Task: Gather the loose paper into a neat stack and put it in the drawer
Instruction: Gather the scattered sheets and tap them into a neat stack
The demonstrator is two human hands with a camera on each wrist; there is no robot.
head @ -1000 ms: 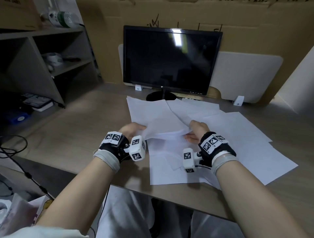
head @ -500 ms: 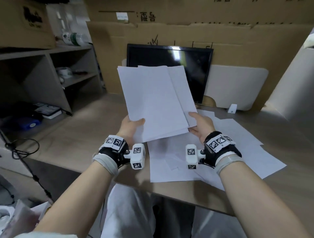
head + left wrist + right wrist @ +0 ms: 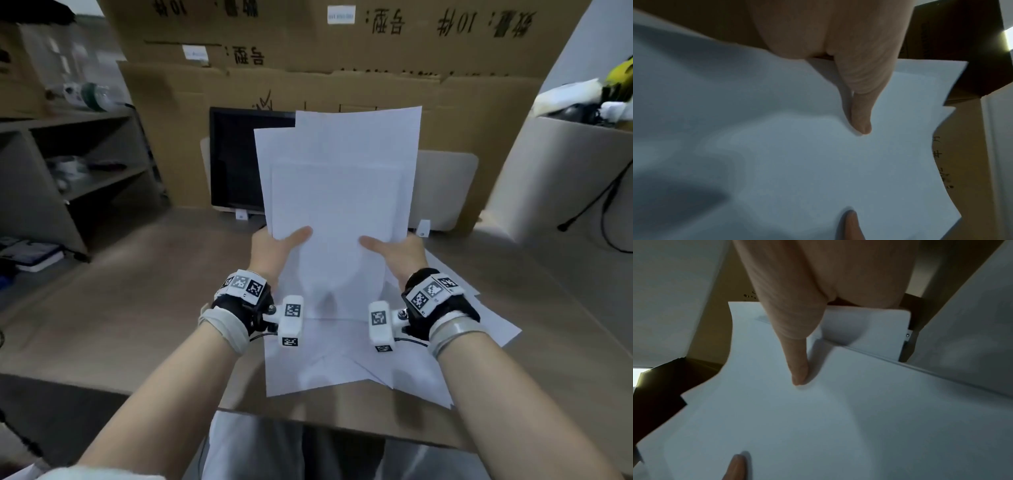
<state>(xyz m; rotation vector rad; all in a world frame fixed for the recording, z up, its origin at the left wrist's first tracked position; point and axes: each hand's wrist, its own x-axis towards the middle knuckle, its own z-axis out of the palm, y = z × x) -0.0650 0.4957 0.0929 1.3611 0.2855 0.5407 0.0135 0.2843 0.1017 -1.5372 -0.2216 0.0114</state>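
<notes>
I hold a bundle of white sheets [image 3: 339, 185] upright above the desk, its top edges uneven. My left hand [image 3: 274, 246] grips the bundle's lower left side, thumb on the front face. My right hand [image 3: 397, 250] grips the lower right side the same way. In the left wrist view my left thumb presses the held paper [image 3: 818, 162]; in the right wrist view the right thumb lies on the held paper [image 3: 838, 418]. More loose sheets [image 3: 342, 359] lie spread on the desk under and right of my hands. No drawer is in view.
A wooden desk [image 3: 137, 308] carries a dark monitor [image 3: 236, 161] behind the held paper. Cardboard boxes [image 3: 342, 51] wall the back. A grey shelf unit [image 3: 68, 164] stands left. A white partition [image 3: 548, 171] and cables sit on the right.
The bundle has come up off the desk and now stands upright and centred in front of the monitor. Both hands have moved closer together on its lower edge.
</notes>
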